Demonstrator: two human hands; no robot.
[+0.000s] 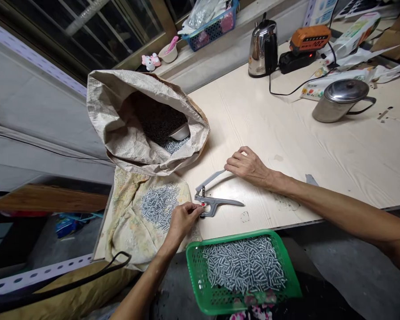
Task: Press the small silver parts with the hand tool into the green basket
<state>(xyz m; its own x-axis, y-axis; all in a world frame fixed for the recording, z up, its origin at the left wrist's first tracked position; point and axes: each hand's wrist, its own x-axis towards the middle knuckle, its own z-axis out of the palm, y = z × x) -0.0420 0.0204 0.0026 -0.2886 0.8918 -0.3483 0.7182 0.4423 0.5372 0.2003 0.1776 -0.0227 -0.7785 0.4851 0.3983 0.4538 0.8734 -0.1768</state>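
Grey spring-loaded pliers (220,202) with a red dot lie on the table, their two handles spread apart. My right hand (248,166) is closed round the end of the upper handle. At the head of the pliers, my left hand (184,218) pinches with thumb and forefinger; whatever is between the fingertips is too small to make out. Beside that hand, a pile of small silvery metal pins (160,204) rests on a patterned cloth (130,231). A green plastic basket (194,280) in front of me holds many similar metal parts (245,264).
An open woven sack (110,120) with a metal scoop (180,132) and dark and silvery contents stands at the back left. Farther right are a kettle (262,49), a battery on a charger (308,40) with a cord, and a lidded metal mug (340,100).
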